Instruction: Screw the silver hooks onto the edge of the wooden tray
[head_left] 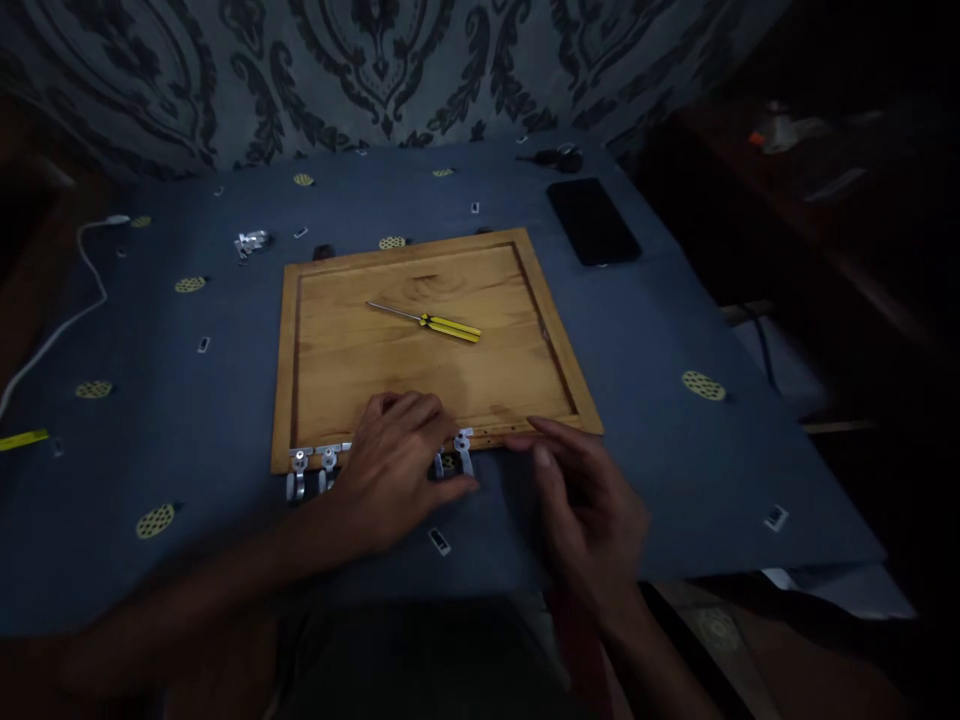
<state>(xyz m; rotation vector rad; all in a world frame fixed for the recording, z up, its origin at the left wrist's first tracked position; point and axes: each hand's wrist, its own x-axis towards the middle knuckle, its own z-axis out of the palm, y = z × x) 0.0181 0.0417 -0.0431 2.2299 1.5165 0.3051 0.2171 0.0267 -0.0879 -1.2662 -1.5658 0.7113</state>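
Observation:
A wooden board (352,355) with a raised frame lies on a blue cloth. A yellow-handled screwdriver (427,321) rests on its middle. Along the board's near edge runs a metal strip of hooks (315,467). My left hand (394,470) lies palm down over that strip, fingers curled on it and on the board's edge. My right hand (585,500) hovers just right of it, near the board's near right corner, fingers loosely bent with the index finger and thumb extended and nothing seen in them.
A black phone (592,220) lies at the back right. A small metal bracket (251,242) sits at the back left, a white cable (82,300) at the far left. Small metal parts are scattered on the cloth. The table ends just behind my hands.

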